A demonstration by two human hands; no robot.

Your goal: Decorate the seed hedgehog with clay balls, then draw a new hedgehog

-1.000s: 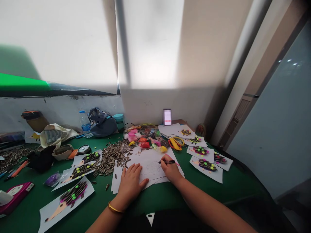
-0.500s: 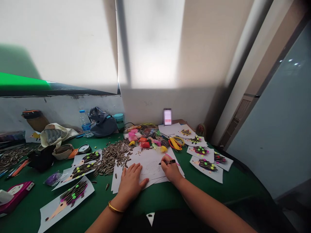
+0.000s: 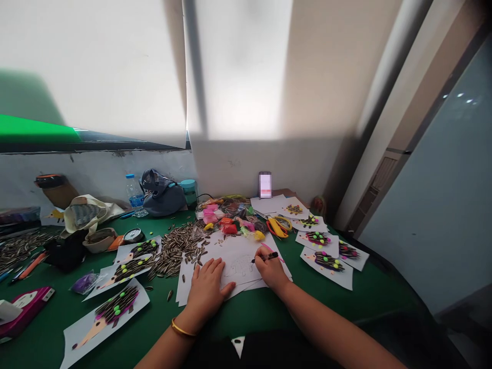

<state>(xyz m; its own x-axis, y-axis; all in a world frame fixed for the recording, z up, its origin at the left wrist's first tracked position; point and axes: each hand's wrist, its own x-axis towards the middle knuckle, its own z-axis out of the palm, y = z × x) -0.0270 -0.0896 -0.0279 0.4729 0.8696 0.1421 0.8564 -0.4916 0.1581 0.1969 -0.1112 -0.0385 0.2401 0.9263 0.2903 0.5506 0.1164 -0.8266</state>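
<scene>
My right hand [image 3: 270, 269] is closed round a black pen [image 3: 271, 255], its tip at the right side of a faint line drawing [image 3: 240, 265]. The drawing is on the white paper [image 3: 230, 248] in front of me, which lies on other sheets. My left hand [image 3: 209, 282] rests flat on the left part of that paper, fingers spread, with a gold bangle on the wrist. A heap of striped sunflower seeds [image 3: 179, 248] spreads onto the paper's left edge. Bags of coloured clay [image 3: 230, 225] touch its far edge.
Yellow-handled scissors [image 3: 277, 227] lie beyond my right hand. Finished hedgehog pictures made with seeds lie at right [image 3: 326, 261] and left [image 3: 109, 318]. A phone [image 3: 265, 185] stands against the wall. A water bottle [image 3: 134, 195], a blue bag [image 3: 163, 195] and a magenta power strip [image 3: 28, 310] are at left.
Both hands stay in almost the same place. The pen tip has shifted very slightly at the drawing's right side.
</scene>
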